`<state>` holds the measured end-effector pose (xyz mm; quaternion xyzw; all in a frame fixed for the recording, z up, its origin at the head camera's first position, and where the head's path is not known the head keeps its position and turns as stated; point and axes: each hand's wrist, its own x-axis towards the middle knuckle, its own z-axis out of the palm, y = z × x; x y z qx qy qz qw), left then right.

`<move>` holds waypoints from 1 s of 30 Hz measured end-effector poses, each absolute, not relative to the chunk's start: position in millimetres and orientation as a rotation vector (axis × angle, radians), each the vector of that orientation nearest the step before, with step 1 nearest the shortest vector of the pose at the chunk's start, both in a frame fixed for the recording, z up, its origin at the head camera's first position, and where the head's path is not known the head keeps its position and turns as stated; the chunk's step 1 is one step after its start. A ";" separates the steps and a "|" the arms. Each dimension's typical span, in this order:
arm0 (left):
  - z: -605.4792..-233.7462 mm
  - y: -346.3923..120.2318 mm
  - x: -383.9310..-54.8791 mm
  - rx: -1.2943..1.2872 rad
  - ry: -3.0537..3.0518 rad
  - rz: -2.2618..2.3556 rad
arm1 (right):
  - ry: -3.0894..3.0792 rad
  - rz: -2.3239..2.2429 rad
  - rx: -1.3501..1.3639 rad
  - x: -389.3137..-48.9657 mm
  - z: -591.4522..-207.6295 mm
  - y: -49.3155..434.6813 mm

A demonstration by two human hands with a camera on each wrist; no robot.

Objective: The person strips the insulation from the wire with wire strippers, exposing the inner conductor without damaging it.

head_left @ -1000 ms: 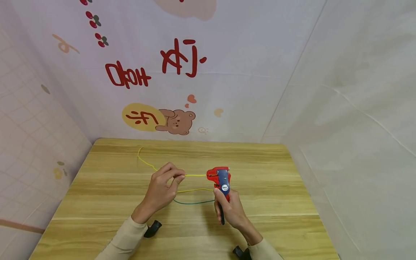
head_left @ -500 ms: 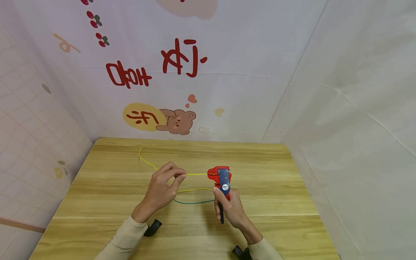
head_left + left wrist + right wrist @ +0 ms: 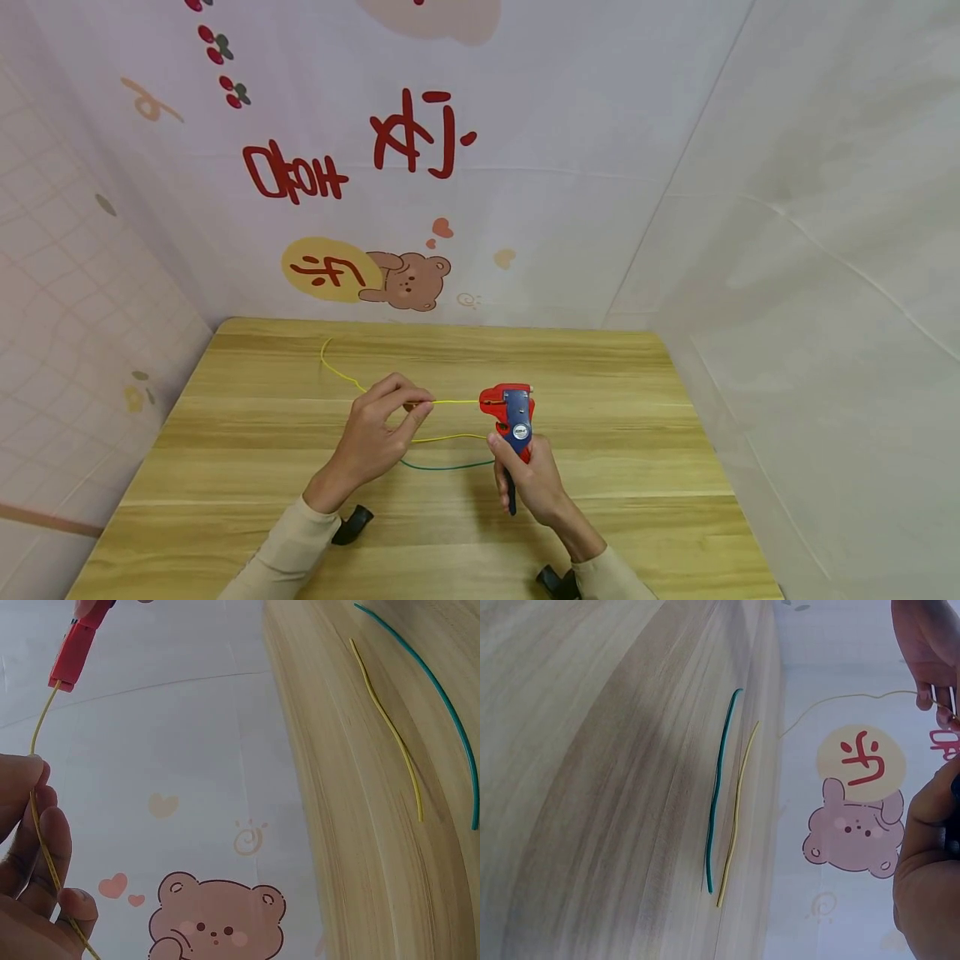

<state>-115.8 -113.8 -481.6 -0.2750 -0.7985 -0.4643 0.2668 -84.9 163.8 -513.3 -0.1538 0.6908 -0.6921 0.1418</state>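
Observation:
A long yellow wire [image 3: 456, 402] runs from my left hand [image 3: 381, 429] into the nose of a red and blue wire stripper [image 3: 514, 408]. Thumb and forefinger of that hand pinch the wire, and its free tail curves away to the back left. My right hand [image 3: 534, 479] grips the stripper by its handles, its head pointing left. In the left wrist view the wire [image 3: 45, 716] enters the red tip [image 3: 71, 660]. Whether the stripper's jaws are closed on the wire cannot be made out.
On the wooden table [image 3: 600, 375] lie a short yellow wire [image 3: 390, 724] and a green wire [image 3: 442, 697], side by side below the hands. Black curved pieces [image 3: 352, 526] show by both wrists. A printed cloth wall [image 3: 562, 208] stands behind the table.
My left thumb and forefinger have shifted slightly right, toward the stripper, leaving a little less wire between them. My right hand and the stripper are nearly still.

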 end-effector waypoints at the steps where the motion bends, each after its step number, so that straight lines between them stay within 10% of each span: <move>1: -481.8 -113.7 -116.1 -0.744 -2.154 -1.252 | 2.005 -1.991 -0.425 -85.0 -514.2 163.8; 30: -481.0 -113.3 -115.6 -0.734 -2.187 -1.204 | 2.143 -1.960 -0.339 -85.6 -517.3 159.3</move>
